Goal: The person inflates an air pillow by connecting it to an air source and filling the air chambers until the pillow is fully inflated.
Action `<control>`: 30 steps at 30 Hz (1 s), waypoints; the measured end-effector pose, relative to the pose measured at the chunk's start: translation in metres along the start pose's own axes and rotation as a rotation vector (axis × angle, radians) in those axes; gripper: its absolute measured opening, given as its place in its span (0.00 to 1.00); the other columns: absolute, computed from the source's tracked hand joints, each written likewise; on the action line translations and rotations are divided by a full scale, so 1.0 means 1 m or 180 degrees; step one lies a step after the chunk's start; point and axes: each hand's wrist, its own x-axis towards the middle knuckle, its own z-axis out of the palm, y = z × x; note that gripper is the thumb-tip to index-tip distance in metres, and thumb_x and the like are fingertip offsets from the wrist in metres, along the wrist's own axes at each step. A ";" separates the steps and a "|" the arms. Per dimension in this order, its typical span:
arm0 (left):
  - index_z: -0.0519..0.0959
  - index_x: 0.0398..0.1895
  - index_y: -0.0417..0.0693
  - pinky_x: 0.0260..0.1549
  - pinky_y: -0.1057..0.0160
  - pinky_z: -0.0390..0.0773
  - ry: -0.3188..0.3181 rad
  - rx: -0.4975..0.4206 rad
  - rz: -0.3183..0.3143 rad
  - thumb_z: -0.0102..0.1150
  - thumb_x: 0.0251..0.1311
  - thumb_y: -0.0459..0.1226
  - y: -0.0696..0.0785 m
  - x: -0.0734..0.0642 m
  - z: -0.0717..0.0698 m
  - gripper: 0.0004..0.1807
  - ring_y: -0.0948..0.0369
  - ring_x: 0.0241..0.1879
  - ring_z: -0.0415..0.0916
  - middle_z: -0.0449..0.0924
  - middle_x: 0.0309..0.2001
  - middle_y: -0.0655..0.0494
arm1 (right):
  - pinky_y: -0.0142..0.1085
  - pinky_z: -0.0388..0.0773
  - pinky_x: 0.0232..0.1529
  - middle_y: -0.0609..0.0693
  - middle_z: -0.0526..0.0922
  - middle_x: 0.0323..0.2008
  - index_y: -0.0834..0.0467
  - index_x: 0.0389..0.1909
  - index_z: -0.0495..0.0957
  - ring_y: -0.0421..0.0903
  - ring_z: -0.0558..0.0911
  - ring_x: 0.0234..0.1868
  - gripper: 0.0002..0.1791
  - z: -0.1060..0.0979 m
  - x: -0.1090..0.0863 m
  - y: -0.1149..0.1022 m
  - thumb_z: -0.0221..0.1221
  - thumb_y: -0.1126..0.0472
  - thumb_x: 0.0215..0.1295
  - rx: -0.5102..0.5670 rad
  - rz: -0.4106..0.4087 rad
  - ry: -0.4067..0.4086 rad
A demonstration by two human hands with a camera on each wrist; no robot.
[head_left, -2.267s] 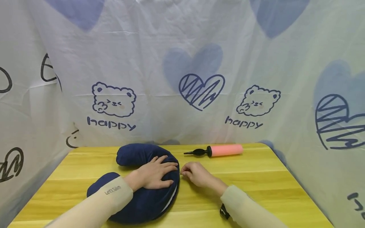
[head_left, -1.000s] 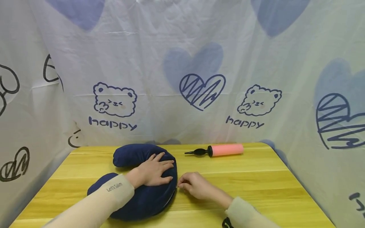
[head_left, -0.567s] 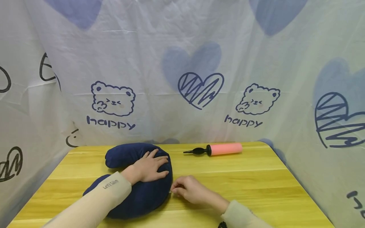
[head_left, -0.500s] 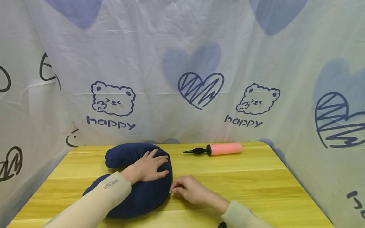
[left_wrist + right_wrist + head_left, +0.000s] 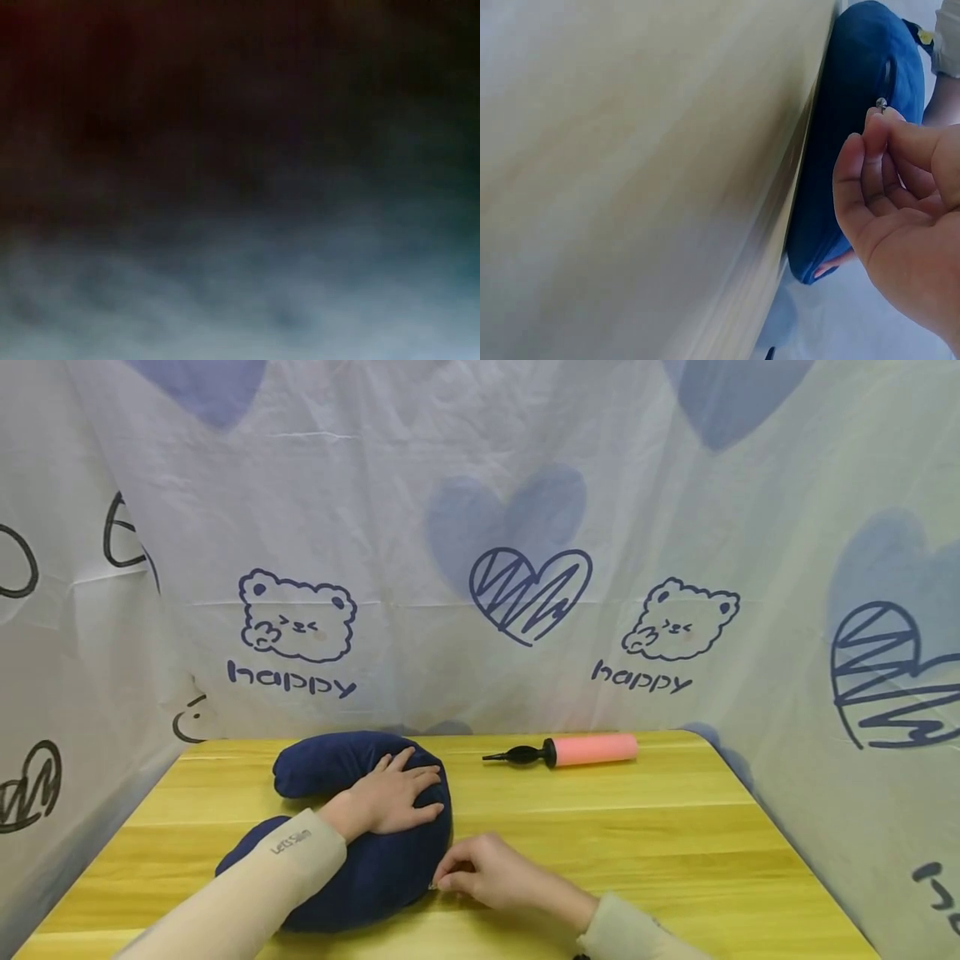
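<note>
A navy U-shaped neck pillow (image 5: pixel 397 872) lies on the wooden table, its opening facing left. My left hand (image 5: pixel 393 799) rests on top of its curved part with fingers spread. At the pillow's outer right edge, my right hand (image 5: pixel 487 870) pinches a small metal zipper pull (image 5: pixel 881 103) between thumb and forefinger. In the right wrist view the zipper seam (image 5: pixel 888 73) runs along the pillow's side, with a short dark slit beyond the pull. The left wrist view is dark and blurred and shows nothing distinct.
A hand pump (image 5: pixel 596 749) with a pink barrel and black nozzle lies at the back of the table (image 5: pixel 660 835). Behind stands a white curtain (image 5: pixel 420 652) with hearts and bears. A small black item (image 5: pixel 581 957) peeks out by the right sleeve.
My right hand has slid the zipper pull down along the pillow's edge toward me, and the white gap there has closed from view. Pillow and left hand have shifted slightly left.
</note>
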 end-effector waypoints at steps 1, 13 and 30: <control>0.71 0.75 0.49 0.73 0.31 0.48 0.0000 -0.0003 0.0003 0.48 0.77 0.59 0.000 0.000 0.000 0.34 0.37 0.80 0.45 0.64 0.78 0.51 | 0.27 0.76 0.31 0.43 0.87 0.33 0.57 0.38 0.89 0.33 0.80 0.27 0.05 0.001 -0.001 -0.001 0.64 0.64 0.72 0.0031 0.0003 -0.0004; 0.72 0.75 0.49 0.72 0.29 0.49 0.0086 0.0033 0.0035 0.47 0.77 0.59 -0.002 0.002 0.006 0.34 0.36 0.80 0.45 0.65 0.77 0.50 | 0.25 0.76 0.28 0.44 0.88 0.29 0.57 0.37 0.90 0.29 0.79 0.23 0.04 0.020 -0.002 -0.016 0.67 0.64 0.70 -0.0009 -0.0089 0.0113; 0.72 0.74 0.48 0.71 0.28 0.50 0.0128 0.0101 0.0079 0.47 0.77 0.58 -0.002 0.002 0.006 0.33 0.34 0.79 0.46 0.65 0.77 0.49 | 0.25 0.75 0.27 0.43 0.87 0.26 0.58 0.36 0.90 0.30 0.78 0.21 0.04 0.033 0.002 -0.023 0.67 0.64 0.69 0.0084 -0.0001 0.0253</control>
